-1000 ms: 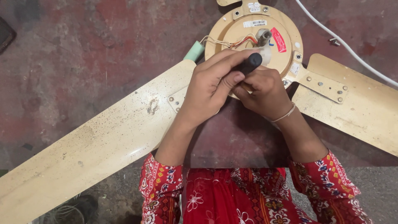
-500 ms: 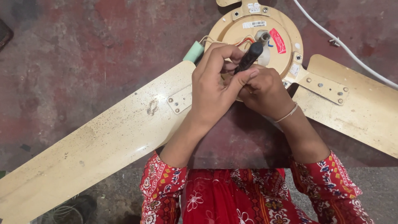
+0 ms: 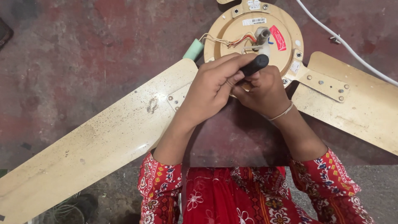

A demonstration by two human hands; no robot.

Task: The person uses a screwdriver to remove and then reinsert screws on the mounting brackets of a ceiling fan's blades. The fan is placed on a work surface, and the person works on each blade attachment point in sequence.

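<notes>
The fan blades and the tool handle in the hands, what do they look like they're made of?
Fan blade: probably painted sheet metal, cream, speckled and worn, fixed with screws to a metal bracket.
Tool handle: matte black, likely plastic or rubber; left hand grips it, right hand beneath.

head cam – looks straight down | close over floor [image 3: 83,49]

Soft, even daylight (faint shadows), sharp throughout.

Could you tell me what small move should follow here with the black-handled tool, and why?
Probably keep the left hand turning the black-handled tool while the right hand steadies it: both hands are closed on it at the motor housing, and its tip is hidden beneath them.
</notes>
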